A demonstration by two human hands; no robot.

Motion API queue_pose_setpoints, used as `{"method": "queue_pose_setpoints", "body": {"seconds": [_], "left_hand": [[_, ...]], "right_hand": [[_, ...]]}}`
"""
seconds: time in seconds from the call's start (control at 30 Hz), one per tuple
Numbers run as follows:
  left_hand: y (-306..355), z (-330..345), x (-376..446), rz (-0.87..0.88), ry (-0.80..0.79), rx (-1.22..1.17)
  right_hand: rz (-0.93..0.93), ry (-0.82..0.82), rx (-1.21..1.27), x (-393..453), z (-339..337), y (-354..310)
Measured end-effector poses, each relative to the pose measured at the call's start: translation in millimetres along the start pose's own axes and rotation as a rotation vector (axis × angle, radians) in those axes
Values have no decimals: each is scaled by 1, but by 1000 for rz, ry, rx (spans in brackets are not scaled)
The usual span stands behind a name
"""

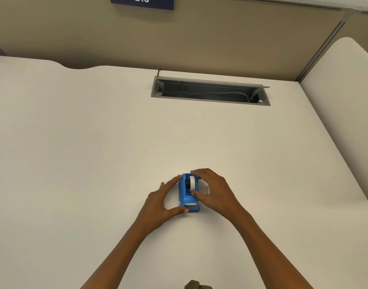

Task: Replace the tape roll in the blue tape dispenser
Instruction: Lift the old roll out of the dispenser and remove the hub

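Observation:
A blue tape dispenser [184, 198] stands on the white desk [95, 142], its metal cutter end toward me. A white tape roll [192, 183] on a black hub sits upright in its slot. My left hand [161, 202] grips the dispenser's left side, fingers at its far corner and thumb at its near corner. My right hand [213, 189] reaches over from the right, with fingertips on the far top of the roll and the thumb on its near side.
An open grey cable tray [210, 92] with cables inside is set into the desk at the back. Beige partition walls [199, 38] stand behind, with a dark sign reading 213. A second white desk section [341, 80] lies to the right.

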State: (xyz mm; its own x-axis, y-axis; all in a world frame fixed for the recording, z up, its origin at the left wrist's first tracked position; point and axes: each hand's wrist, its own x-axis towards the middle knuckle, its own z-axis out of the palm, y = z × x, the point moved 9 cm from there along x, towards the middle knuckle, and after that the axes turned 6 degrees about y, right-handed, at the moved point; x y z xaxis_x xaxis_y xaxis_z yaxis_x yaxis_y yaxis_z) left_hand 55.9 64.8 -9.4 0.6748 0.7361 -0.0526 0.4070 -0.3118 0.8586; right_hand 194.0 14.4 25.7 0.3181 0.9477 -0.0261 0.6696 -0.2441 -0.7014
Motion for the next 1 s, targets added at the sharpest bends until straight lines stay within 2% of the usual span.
{"method": "queue_pose_setpoints", "body": {"seconds": [0.27,0.57,0.8,0.87,1.0], "left_hand": [[6,12,2,96,-102,117],[6,9,2,70,-80,82],[16,3,0,67,-83,117],[26,-8,2,31,-19,48],[49,-39,5,-25,186,-239]], "right_hand": [[-6,7,39,7,1,-2],[93,22,207,7,-6,4],[134,109,319,2,-21,0],[121,128,369,-2,-29,-6],[151,129,494,-10,-41,-12]]}}
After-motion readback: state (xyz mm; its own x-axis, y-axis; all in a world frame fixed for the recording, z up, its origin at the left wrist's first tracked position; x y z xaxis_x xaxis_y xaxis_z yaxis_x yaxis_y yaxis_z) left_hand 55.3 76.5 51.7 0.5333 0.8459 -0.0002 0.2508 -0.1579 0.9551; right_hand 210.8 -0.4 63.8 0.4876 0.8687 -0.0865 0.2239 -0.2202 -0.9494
